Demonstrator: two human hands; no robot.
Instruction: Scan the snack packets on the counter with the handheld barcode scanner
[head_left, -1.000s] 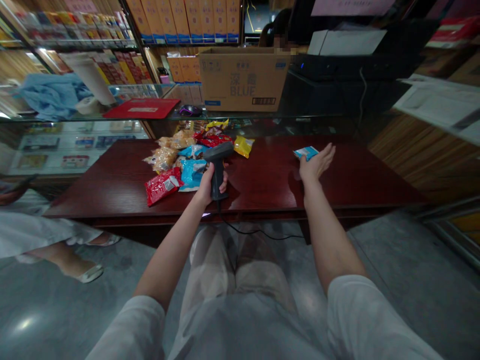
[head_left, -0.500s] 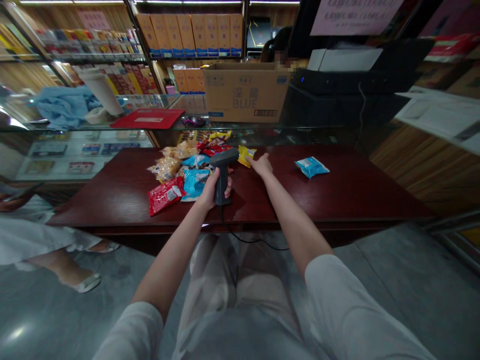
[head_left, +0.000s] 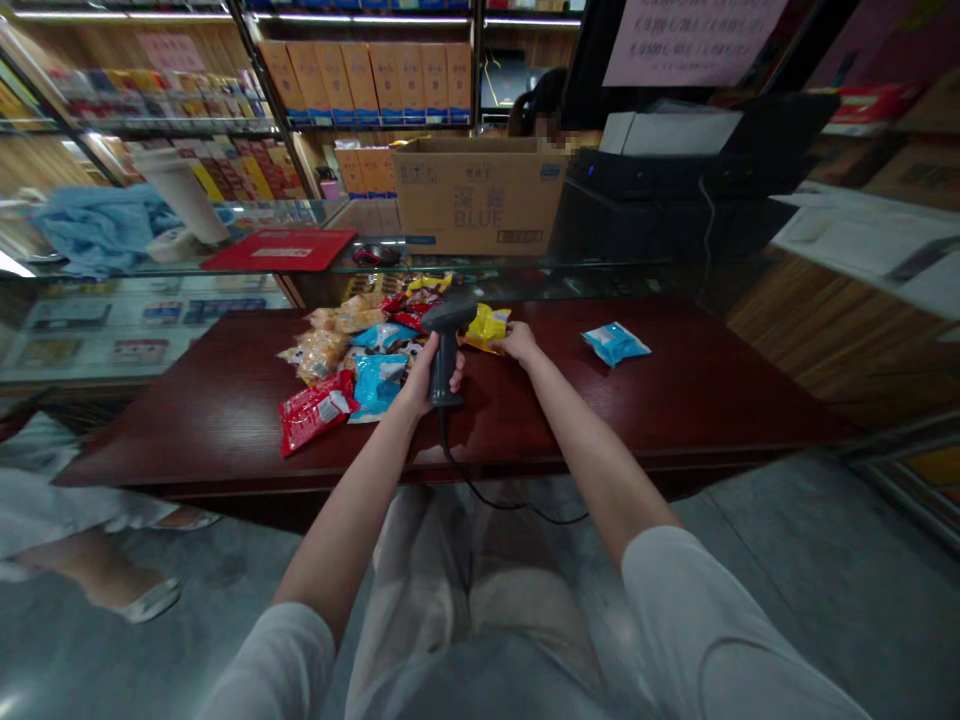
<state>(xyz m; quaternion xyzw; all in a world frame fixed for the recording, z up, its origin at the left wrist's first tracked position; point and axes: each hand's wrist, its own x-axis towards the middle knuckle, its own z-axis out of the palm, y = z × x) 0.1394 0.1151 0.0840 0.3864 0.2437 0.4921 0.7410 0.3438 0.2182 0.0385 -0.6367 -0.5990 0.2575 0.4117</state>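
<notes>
My left hand (head_left: 426, 376) is wrapped round the grip of a dark handheld barcode scanner (head_left: 447, 340), held upright over the dark red wooden table (head_left: 675, 400); its cable hangs off the front edge. My right hand (head_left: 517, 344) is closed on a yellow snack packet (head_left: 486, 326) just right of the scanner head. A pile of snack packets (head_left: 352, 350) lies left of the scanner, with a red packet (head_left: 313, 410) and a blue one (head_left: 375, 384) at its front. A single light blue packet (head_left: 615, 343) lies alone on the right of the table.
Behind the table runs a glass counter with a cardboard box (head_left: 477, 196), a red folder (head_left: 279, 250), a blue cloth (head_left: 97, 226) and a black printer (head_left: 675, 170). Another person's legs and sandal (head_left: 97, 560) are at the left on the grey floor. Shelves of boxed goods fill the back.
My right hand let go of the light blue packet on the right, swung left across the table and took hold of the yellow packet. The left hand kept the scanner in place.
</notes>
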